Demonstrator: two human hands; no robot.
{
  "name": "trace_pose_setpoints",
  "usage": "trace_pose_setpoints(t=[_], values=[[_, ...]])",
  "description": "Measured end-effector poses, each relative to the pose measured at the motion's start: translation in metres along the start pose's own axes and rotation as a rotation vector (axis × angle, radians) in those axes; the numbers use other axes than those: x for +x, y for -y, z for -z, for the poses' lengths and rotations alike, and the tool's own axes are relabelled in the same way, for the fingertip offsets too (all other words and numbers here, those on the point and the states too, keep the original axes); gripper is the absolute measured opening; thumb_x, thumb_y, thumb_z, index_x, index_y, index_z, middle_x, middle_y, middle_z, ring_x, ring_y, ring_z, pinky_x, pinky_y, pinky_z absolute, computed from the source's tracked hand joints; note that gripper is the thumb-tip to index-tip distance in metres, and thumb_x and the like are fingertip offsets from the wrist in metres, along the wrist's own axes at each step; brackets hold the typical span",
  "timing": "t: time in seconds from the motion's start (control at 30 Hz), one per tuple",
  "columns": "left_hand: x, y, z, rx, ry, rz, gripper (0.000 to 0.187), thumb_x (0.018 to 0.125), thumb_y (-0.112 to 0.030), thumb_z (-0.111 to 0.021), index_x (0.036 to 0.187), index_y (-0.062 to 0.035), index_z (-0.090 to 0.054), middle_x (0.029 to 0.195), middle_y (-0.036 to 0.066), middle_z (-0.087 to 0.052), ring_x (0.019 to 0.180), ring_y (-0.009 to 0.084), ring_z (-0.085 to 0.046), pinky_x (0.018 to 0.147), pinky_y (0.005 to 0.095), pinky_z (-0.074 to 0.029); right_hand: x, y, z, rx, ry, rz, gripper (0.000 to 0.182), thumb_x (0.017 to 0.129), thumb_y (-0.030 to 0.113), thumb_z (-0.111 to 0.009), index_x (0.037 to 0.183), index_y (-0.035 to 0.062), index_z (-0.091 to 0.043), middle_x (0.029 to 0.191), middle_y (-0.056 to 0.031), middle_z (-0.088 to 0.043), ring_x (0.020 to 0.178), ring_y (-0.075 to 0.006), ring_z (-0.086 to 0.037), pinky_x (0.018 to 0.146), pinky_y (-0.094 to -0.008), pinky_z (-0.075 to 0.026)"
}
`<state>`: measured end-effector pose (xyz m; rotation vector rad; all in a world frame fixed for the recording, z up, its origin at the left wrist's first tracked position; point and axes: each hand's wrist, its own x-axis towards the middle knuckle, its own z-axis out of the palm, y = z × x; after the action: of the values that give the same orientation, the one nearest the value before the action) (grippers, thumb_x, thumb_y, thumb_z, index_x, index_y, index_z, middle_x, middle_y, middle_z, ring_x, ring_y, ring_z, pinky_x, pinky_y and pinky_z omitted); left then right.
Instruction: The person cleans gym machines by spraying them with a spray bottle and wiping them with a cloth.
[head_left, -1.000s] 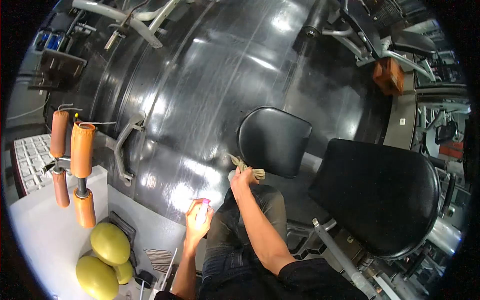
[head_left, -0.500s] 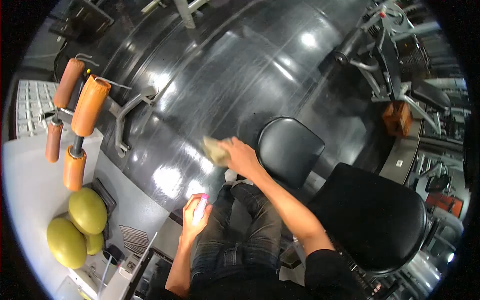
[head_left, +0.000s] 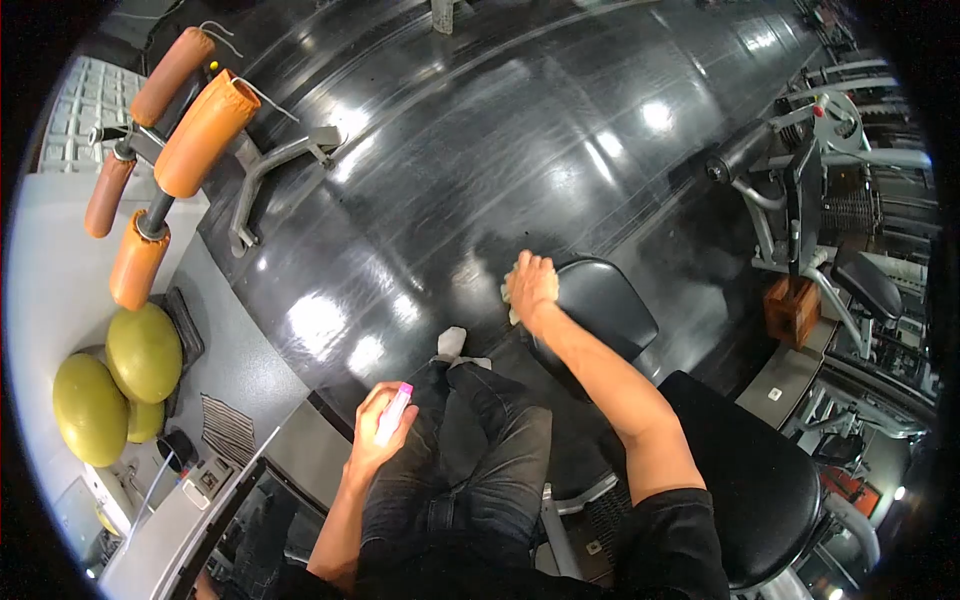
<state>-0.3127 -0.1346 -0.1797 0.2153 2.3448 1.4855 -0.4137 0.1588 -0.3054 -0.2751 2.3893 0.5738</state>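
My left hand point(head_left: 372, 428) is wrapped round a small white bottle point(head_left: 391, 418) with a pink top, held up above my left thigh. My right hand point(head_left: 535, 284) is closed over a pale, yellowish cloth point(head_left: 514, 316), most of it hidden beneath the fingers. Hand and cloth are at the left edge of a rounded black padded seat point(head_left: 608, 308). Nearer to me, below my right forearm, lies a larger black pad point(head_left: 745, 480).
Orange foam rollers point(head_left: 207, 135) on a metal frame stand at the left, above olive-green exercise balls point(head_left: 90, 408). Weight machines point(head_left: 800, 200) line the right side, near a wooden box point(head_left: 793, 310). Glossy black floor point(head_left: 450, 200) stretches ahead.
My right hand has moved right with the cloth, from over the floor to the seat's edge. The left hand keeps the bottle in nearly the same place. The view has shifted.
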Motion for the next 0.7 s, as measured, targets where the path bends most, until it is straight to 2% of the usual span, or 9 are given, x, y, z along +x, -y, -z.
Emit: trace_pose_setpoints(t=[0.13,0.27,0.33,0.37,0.5,0.57,0.63,0.67,0.7], values=[[0.006,-0.005,0.001,0.014,-0.001,0.006,0.018,0.075,0.003,-0.07,0.089,0.0032,-0.059,0.095,0.016,-0.062,0.079,0.0287,-0.062,0.071,0.033,-0.049,0.03,-0.054,-0.002,0.201,0.052,-0.241,0.034,0.097,0.032,-0.042,0.117,0.0145,-0.064,0.117,-0.0089,-0.054,0.104,-0.0233,-0.055,0.081,-0.0368,-0.042],[0.012,-0.007,0.0,0.03,0.019,0.003,0.017,0.075,0.003,-0.069,0.089,0.0034,-0.059,0.095,0.016,-0.062,0.077,0.0282,-0.061,0.07,0.0327,-0.048,0.029,-0.12,-0.019,0.655,0.184,-0.478,0.046,0.09,0.033,-0.045,0.124,0.0056,-0.059,0.136,-0.0213,-0.046,0.119,-0.0329,-0.055,0.097,-0.0401,-0.045],[0.015,-0.006,-0.003,0.034,0.024,-0.007,0.017,0.076,0.003,-0.069,0.089,0.0036,-0.059,0.094,0.016,-0.062,0.076,0.0278,-0.061,0.069,0.0329,-0.048,0.019,-0.143,-0.034,0.866,0.187,-0.606,0.05,0.086,0.034,-0.047,0.122,0.0026,-0.06,0.136,-0.0237,-0.049,0.121,-0.0322,-0.054,0.101,-0.0379,-0.044],[0.017,-0.007,-0.003,0.034,0.035,-0.01,0.017,0.076,0.003,-0.069,0.089,0.0036,-0.059,0.094,0.016,-0.062,0.076,0.0278,-0.061,0.069,0.0329,-0.048,0.03,-0.151,-0.067,0.878,0.177,-0.676,0.05,0.085,0.036,-0.048,0.114,-0.0004,-0.065,0.123,-0.024,-0.059,0.115,-0.0331,-0.059,0.097,-0.0391,-0.046],[0.024,-0.01,-0.008,0.046,0.07,-0.029,0.017,0.076,0.002,-0.069,0.09,0.0034,-0.06,0.094,0.016,-0.062,0.076,0.0277,-0.062,0.068,0.0329,-0.049,-0.009,-0.178,-0.091,0.992,0.126,-0.739,0.05,0.083,0.041,-0.056,0.104,-0.0035,-0.067,0.113,-0.0256,-0.063,0.109,-0.0349,-0.061,0.092,-0.0403,-0.049],[0.026,-0.01,-0.01,0.033,0.078,-0.049,0.017,0.076,0.002,-0.069,0.09,0.0034,-0.06,0.094,0.016,-0.062,0.076,0.0278,-0.062,0.068,0.033,-0.049,-0.033,-0.194,-0.122,0.848,0.313,-0.645,0.051,0.086,0.04,-0.057,0.119,0.0016,-0.062,0.128,-0.0189,-0.058,0.115,-0.0307,-0.059,0.098,-0.0384,-0.047],[0.029,-0.011,-0.012,0.056,0.092,-0.056,0.017,0.076,0.001,-0.069,0.09,0.0031,-0.061,0.094,0.016,-0.063,0.077,0.0282,-0.062,0.069,0.0332,-0.049,-0.07,-0.206,-0.143,0.699,0.485,-0.398,0.047,0.084,0.038,-0.059,0.116,0.0039,-0.065,0.123,-0.016,-0.062,0.111,-0.0288,-0.061,0.094,-0.0396,-0.049],[0.031,-0.011,-0.013,0.053,0.098,-0.064,0.017,0.076,0.001,-0.069,0.09,0.0031,-0.061,0.094,0.016,-0.063,0.077,0.0282,-0.062,0.069,0.0332,-0.049,-0.084,-0.209,-0.157,0.702,0.485,-0.409,0.047,0.084,0.038,-0.059,0.116,0.0039,-0.065,0.123,-0.016,-0.062,0.111,-0.0288,-0.061,0.094,-0.0396,-0.049],[0.033,-0.011,-0.014,0.059,0.107,-0.074,0.017,0.076,0.001,-0.069,0.09,0.0031,-0.061,0.094,0.016,-0.063,0.077,0.0284,-0.063,0.069,0.0335,-0.05,-0.093,-0.207,-0.176,1.034,0.479,-0.671,0.047,0.083,0.037,-0.061,0.116,0.0041,-0.065,0.12,-0.0145,-0.064,0.11,-0.028,-0.062,0.091,-0.0394,-0.049]])
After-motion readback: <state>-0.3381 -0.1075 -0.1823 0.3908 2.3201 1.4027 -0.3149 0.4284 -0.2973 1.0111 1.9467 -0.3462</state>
